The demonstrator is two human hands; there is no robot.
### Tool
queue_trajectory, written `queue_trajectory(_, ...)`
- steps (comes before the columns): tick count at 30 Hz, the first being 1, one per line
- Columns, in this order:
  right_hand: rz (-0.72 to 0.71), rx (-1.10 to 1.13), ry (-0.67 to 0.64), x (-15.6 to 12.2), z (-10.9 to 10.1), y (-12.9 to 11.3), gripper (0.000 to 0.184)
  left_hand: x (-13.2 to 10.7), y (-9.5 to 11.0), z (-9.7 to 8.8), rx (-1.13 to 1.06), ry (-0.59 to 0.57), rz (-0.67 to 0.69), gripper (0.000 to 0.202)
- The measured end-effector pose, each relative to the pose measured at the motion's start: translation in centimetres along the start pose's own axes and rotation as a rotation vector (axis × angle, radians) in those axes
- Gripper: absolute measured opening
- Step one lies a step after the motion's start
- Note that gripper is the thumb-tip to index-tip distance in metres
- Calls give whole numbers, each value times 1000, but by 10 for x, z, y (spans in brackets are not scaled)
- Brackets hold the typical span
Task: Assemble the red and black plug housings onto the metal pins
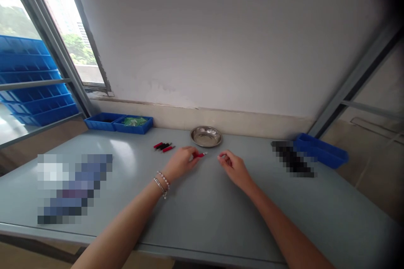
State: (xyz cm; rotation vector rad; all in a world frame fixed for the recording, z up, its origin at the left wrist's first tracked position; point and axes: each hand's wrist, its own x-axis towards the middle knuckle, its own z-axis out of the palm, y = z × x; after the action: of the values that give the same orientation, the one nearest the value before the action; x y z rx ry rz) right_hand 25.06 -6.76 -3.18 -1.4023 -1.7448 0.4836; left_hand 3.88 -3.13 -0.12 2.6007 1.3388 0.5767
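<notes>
My left hand (181, 162), with bracelets at the wrist, is closed on a small red pen-like piece (198, 155). A pale, shiny tip sticks out of the piece toward the right. Across a short gap, my right hand (232, 166) has its thumb and fingers pinched together; whatever may be between them is too small to make out. A round metal dish (206, 136) stands just beyond both hands. Left of my left hand, several similar red and black pieces (163, 147) lie side by side on the grey table (202, 218).
Two blue bins stand at the back left, one (134, 124) with green-and-clear packets inside. Another blue bin (322, 150) is at the right edge, beside a blurred dark object (293, 159). A blurred bluish object (75, 189) lies front left. Stacked blue trays (34, 80) stand by the window.
</notes>
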Motion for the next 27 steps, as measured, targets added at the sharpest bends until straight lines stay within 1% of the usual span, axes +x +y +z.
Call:
queue_trajectory(2, -14, 77, -92, -3, 6, -8, 24, -2, 15, 11, -70, -30, 128, 19)
queue_trajectory(5, -34, 117, -145, -6, 10, -11, 28, -6, 26, 20, -76, -46, 198, 18)
queue_trajectory(11, 2, 102, -118, -5, 11, -6, 38, -7, 27, 19, -21, -9, 213, 19)
queue_trajectory(18, 77, 153, -20, -2, 8, -4, 46, -6, 23, 21, 10, 41, 202, 24)
queue_trajectory(21, 56, 132, 9, -1, 8, -4, 48, -6, 22, 23, -36, 70, 190, 27)
queue_trajectory(27, -19, 63, 44, -3, 10, -8, 41, -5, 20, 23, -170, 73, 158, 24)
